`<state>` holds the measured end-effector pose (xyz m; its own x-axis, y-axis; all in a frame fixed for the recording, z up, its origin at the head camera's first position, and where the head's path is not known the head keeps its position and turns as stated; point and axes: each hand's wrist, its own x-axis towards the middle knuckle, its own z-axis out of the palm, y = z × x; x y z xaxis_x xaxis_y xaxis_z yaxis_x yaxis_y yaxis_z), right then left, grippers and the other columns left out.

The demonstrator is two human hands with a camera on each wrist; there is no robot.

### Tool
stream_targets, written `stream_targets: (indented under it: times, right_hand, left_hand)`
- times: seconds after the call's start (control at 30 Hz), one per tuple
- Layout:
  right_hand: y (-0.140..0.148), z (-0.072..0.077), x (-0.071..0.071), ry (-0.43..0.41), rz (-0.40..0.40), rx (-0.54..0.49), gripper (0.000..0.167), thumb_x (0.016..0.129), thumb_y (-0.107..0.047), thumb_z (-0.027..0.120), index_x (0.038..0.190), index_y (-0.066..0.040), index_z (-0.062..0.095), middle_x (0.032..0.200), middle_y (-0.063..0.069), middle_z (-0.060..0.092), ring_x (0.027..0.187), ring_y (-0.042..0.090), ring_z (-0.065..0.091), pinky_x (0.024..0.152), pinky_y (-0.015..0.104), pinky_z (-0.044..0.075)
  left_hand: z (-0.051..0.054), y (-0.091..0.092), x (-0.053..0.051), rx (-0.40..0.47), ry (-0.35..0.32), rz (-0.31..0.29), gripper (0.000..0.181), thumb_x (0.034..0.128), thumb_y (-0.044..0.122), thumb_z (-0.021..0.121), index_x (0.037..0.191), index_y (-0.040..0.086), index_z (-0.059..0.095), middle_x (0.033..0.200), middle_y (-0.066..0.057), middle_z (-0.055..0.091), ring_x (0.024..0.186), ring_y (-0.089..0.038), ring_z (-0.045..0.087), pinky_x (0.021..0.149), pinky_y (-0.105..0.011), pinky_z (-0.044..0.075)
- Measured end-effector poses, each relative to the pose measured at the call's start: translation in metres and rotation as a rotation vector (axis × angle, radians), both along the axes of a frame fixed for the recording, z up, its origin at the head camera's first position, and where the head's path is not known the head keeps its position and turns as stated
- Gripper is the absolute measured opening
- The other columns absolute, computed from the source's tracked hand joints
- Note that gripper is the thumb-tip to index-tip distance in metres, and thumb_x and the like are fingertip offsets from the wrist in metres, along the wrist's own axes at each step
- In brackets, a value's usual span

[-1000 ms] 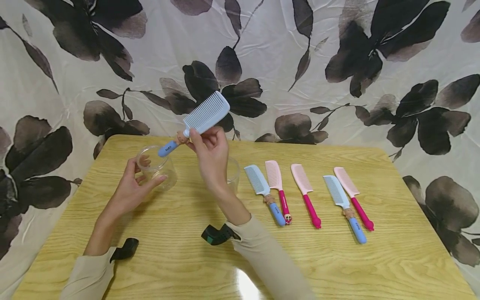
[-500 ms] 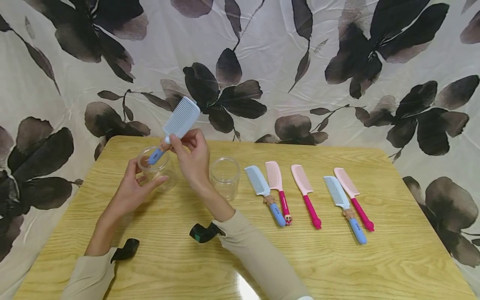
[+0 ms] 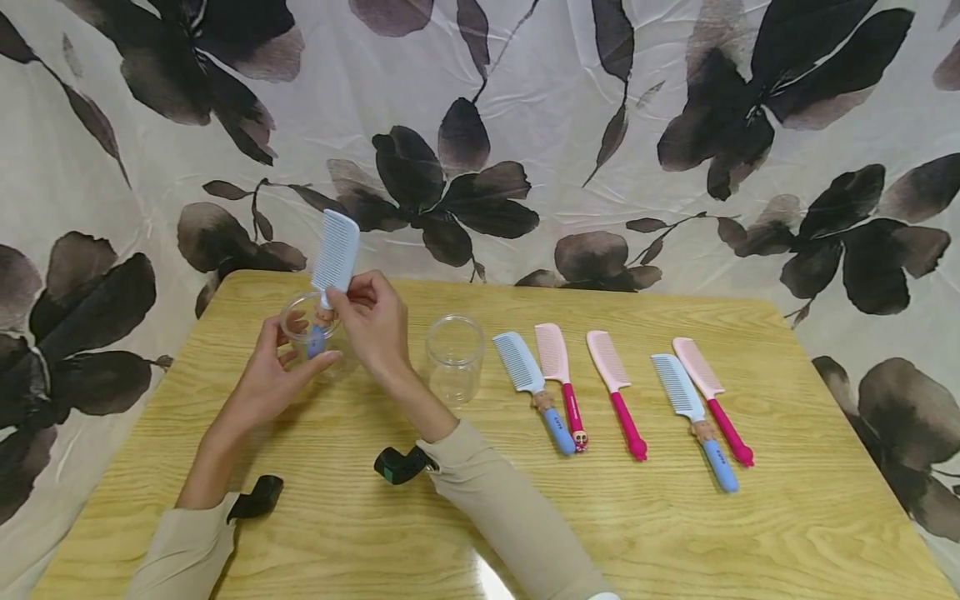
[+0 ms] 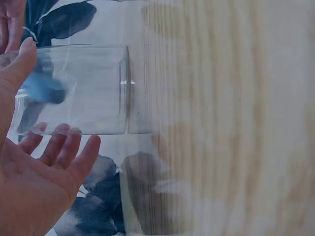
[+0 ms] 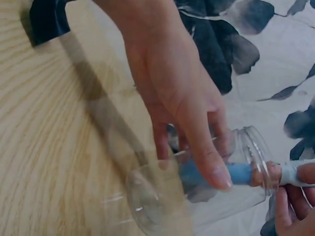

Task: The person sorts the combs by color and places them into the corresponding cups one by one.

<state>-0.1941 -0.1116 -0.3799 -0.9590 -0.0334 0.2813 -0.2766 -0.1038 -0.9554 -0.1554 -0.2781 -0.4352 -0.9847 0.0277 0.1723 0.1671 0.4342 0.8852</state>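
In the head view my left hand (image 3: 262,367) holds a clear jar (image 3: 337,360) around its side, thumb in front and fingers behind. Between thumb and fingers of my right hand (image 3: 375,325) a light blue comb (image 3: 337,250) is pinched near its neck, teeth up, its blue handle down inside the jar's mouth. The left wrist view shows the blurred blue handle end (image 4: 45,88) within the jar (image 4: 93,88), clear of its bottom. In the right wrist view the handle (image 5: 236,173) lies inside the jar, and the right fingertips (image 5: 300,187) pinch the comb just outside the rim.
A second clear jar (image 3: 454,367) stands right of the hands. Further right on the wooden table (image 3: 337,533) lie several combs: blue ones (image 3: 558,429) (image 3: 720,464) and pink ones (image 3: 573,417) (image 3: 628,425) (image 3: 729,429). Behind the table hangs a floral cloth (image 3: 570,100).
My right hand has moved left and slightly down, turning the comb more upright and lowering its handle into the held jar. My left hand keeps its hold on the jar.
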Motion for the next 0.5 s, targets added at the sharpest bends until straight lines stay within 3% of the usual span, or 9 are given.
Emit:
stream_targets:
  times: [0.17, 0.3, 0.5]
  right_hand:
    - [-0.001, -0.0014, 0.0008, -0.012, 0.008, 0.081, 0.015, 0.094, -0.006, 0.075, 0.104, 0.0, 0.067, 0.098, 0.009, 0.072, 0.083, 0.0, 0.064, 0.077, 0.015, 0.056]
    - [-0.0026, -0.0006, 0.0004, 0.007, 0.002, 0.109, 0.017, 0.094, -0.004, 0.074, 0.109, 0.001, 0.068, 0.102, 0.013, 0.073, 0.085, 0.002, 0.066, 0.077, 0.015, 0.056]
    - [-0.0025, 0.0014, 0.0005, 0.033, -0.006, 0.119, 0.025, 0.093, 0.003, 0.071, 0.117, 0.005, 0.064, 0.112, 0.019, 0.071, 0.094, 0.009, 0.068, 0.084, 0.014, 0.054]
  left_hand:
    - [0.0002, 0.0006, 0.0003, 0.009, -0.006, -0.002, 0.078, 0.096, 0.01, 0.074, 0.151, -0.004, 0.021, 0.143, -0.028, 0.032, 0.134, -0.038, 0.034, 0.109, -0.069, 0.032]
    - [0.0012, 0.0014, 0.0008, 0.028, 0.002, -0.012, 0.078, 0.0952, 0.01, 0.075, 0.15, -0.005, 0.022, 0.146, -0.028, 0.032, 0.142, -0.043, 0.03, 0.109, -0.069, 0.031]
    - [0.0008, 0.0017, 0.0001, 0.016, 0.011, -0.01, 0.078, 0.0956, 0.013, 0.075, 0.15, -0.005, 0.022, 0.145, -0.029, 0.033, 0.14, -0.042, 0.032, 0.109, -0.068, 0.032]
